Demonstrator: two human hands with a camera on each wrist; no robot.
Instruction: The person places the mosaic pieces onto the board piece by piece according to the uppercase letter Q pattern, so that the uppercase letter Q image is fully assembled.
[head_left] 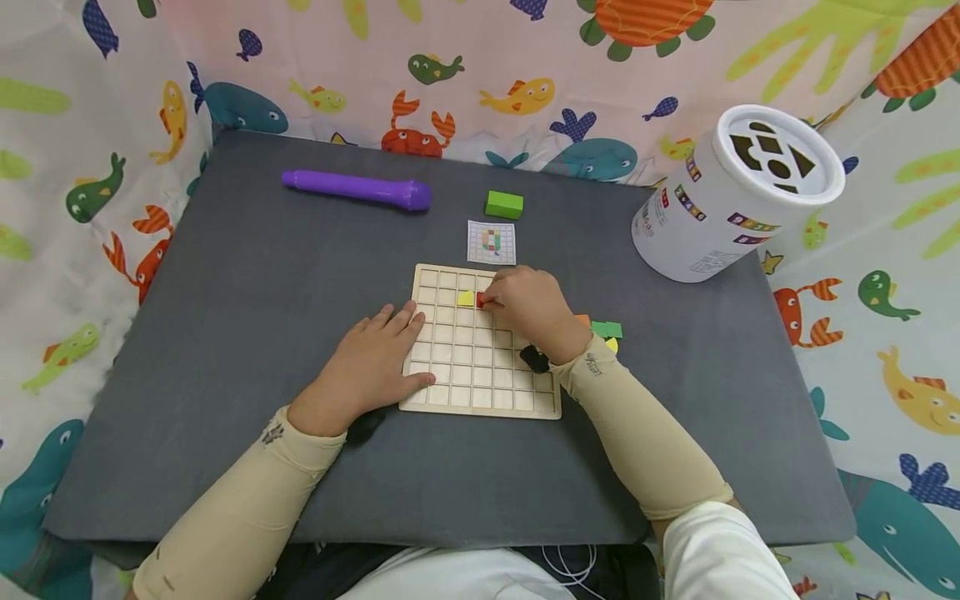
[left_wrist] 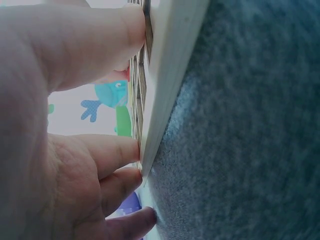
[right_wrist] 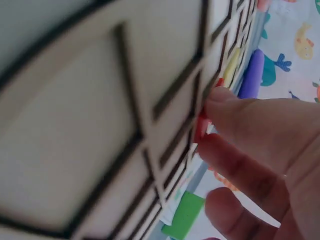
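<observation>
A pale wooden grid board (head_left: pixel 452 373) lies in the middle of the grey table. My left hand (head_left: pixel 372 364) rests along its left edge, thumb on the front part and fingertips on the rim, fingers spread. Near the board's far side, my right hand (head_left: pixel 529 305) pinches a small red tile (head_left: pixel 481 300) between thumb and fingertip. Directly left of it, a yellow tile (head_left: pixel 466 298) sits in a grid cell. In the right wrist view, the red tile (right_wrist: pixel 201 125) stands at the grid surface, partly covered by the thumb.
Behind the board lie a small pattern card (head_left: pixel 491 242) and a green block (head_left: pixel 504 205). A purple tube (head_left: pixel 356 189) lies at the back left; a white tub (head_left: pixel 697 212) with a shape-cut lid stands at the back right. Green pieces (head_left: pixel 606 329) and others lie beside the right forearm.
</observation>
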